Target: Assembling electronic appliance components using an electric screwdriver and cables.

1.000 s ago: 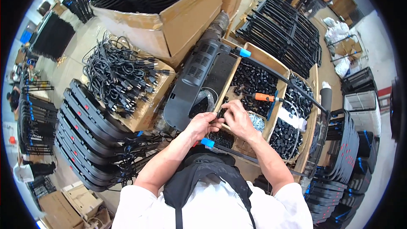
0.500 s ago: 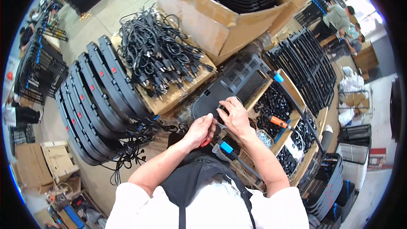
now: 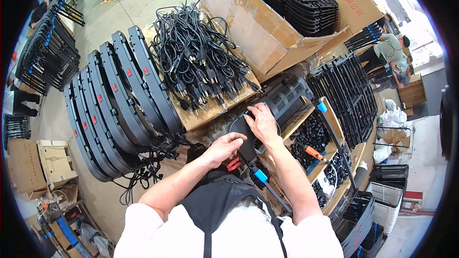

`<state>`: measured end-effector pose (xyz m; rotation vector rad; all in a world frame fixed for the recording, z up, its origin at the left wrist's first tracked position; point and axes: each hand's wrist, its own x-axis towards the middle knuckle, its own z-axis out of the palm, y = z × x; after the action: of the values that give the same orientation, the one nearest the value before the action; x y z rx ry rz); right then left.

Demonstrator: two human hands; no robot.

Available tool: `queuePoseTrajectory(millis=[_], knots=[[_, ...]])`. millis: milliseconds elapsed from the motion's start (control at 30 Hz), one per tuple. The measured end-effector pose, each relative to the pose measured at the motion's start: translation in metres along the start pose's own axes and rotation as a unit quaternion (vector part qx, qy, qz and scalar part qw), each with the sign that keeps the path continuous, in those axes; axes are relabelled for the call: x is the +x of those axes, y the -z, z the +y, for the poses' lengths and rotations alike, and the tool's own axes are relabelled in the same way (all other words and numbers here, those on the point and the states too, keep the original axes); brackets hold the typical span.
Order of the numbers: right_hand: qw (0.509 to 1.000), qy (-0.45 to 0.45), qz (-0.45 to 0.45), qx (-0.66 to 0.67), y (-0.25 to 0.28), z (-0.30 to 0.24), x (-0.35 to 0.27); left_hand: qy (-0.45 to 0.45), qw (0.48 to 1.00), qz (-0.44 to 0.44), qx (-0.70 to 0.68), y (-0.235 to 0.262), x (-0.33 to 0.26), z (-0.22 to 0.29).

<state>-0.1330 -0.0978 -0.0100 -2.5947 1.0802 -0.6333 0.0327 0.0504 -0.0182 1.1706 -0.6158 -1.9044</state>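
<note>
Right hand (image 3: pixel 262 123) pressed flat on black vented housing (image 3: pixel 279 102), fingers spread; left hand (image 3: pixel 224 147) gripping its lower end, beside red-handled tool (image 3: pixel 234 164). Heap of black power cords (image 3: pixel 198 64) just behind.

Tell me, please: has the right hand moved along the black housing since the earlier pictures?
Yes. The right hand has moved along the black housing toward its rounded end, away from the compartment tray.
</note>
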Motion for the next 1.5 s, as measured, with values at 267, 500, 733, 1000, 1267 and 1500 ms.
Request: queuePoseTrajectory(millis=[267,500,733,1000,1267,1500], knots=[[0.908,-0.318,-0.101,0.254,0.068,0.010,-0.022,-0.014,0.990,-0.003,-0.140,-0.010,0.046,0.005],[0.919,-0.263,-0.107,0.273,0.097,0.014,-0.041,0.008,0.988,-0.046,-0.146,-0.034,0.077,0.014],[0.916,-0.286,-0.146,0.243,0.106,0.019,-0.045,0.036,0.989,-0.092,-0.109,-0.049,0.094,0.015],[0.996,-0.062,-0.031,0.050,0.095,0.031,-0.047,0.071,0.986,-0.027,-0.150,-0.068,0.111,0.024],[0.994,-0.091,0.057,-0.016,0.081,0.096,0.004,0.056,0.986,-0.035,-0.154,-0.078,0.114,0.046],[0.985,-0.097,0.116,-0.080,0.048,0.184,0.066,0.076,0.991,-0.052,-0.100,-0.062,0.076,0.022]])
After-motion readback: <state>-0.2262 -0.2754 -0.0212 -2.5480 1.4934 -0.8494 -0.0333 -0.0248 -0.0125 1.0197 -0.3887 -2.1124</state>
